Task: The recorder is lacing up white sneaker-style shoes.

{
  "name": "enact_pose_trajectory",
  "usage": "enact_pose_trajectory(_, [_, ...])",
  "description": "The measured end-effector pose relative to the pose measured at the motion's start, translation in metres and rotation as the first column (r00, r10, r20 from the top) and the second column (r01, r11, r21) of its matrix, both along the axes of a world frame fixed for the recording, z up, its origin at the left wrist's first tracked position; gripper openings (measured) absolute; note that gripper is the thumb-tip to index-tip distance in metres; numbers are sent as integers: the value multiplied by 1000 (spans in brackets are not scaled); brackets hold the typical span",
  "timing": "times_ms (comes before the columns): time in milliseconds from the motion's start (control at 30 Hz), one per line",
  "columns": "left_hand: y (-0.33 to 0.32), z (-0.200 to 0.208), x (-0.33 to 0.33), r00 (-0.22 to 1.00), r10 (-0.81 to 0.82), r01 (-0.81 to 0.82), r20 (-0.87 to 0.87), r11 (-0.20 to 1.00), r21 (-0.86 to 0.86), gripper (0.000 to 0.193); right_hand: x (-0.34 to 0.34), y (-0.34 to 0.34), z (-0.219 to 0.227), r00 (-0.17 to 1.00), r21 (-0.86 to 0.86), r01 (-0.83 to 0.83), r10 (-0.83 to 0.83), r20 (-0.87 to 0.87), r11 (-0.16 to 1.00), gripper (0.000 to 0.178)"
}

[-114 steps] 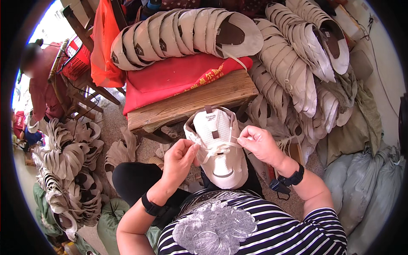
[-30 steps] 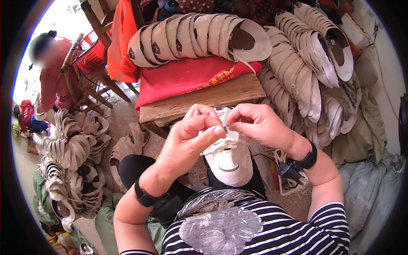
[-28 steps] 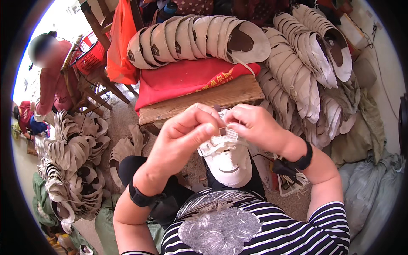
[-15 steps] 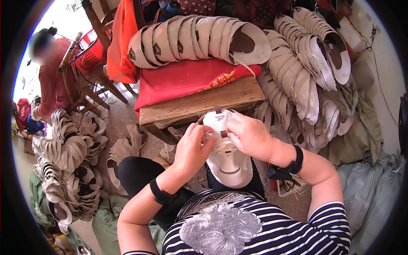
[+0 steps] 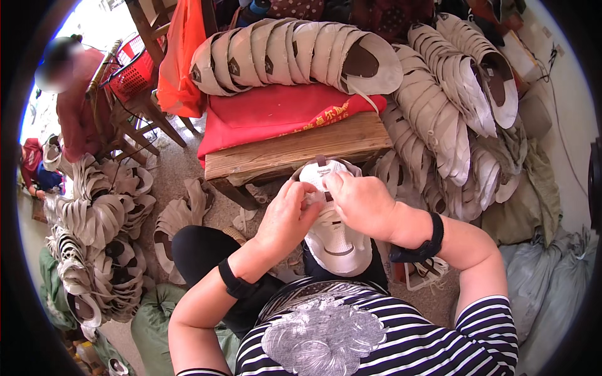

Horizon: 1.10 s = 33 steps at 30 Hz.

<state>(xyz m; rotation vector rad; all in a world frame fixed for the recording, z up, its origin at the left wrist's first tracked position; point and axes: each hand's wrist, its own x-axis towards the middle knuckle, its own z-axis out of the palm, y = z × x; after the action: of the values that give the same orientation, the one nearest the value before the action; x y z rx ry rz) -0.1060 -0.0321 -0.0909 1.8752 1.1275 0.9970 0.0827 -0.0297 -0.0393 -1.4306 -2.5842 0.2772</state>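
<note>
Left hand (image 5: 290, 216): fingers curled, pinching at the shoe upper (image 5: 332, 238) from its 9 o'clock side. Right hand (image 5: 360, 202): fingers bent, pressed down on the upper's lacing area from 2 o'clock; what the fingertips grip cannot be told. The hands touch each other over the upper. The upper is white, perforated, toe toward the wooden bench (image 5: 295, 150) at 12 o'clock, resting on the person's lap. Half a second earlier both hands sat slightly higher; the upper has stayed put.
</note>
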Motion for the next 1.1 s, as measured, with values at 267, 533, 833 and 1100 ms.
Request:
enact_pose_trajectory(267, [0, -9, -23, 892, 194, -92, 408, 962, -255, 21, -13, 10, -2, 970, 276, -244, 227, 91, 930, 25])
enact_pose_trajectory(533, [-7, -8, -28, 791, 241, 19, 562, 909, -416, 22, -17, 18, -5, 932, 135, -341, 316, 178, 930, 20])
enact_pose_trajectory(833, [-13, -14, -36, 766, 269, 73, 584, 866, -495, 19, -2, 30, 15, 961, -139, -68, 27, -277, 988, 23])
enact_pose_trajectory(1100, [-11, -21, -38, 916, 245, -171, 317, 955, -242, 7, -8, 22, 3, 970, -24, -221, 218, -107, 975, 15])
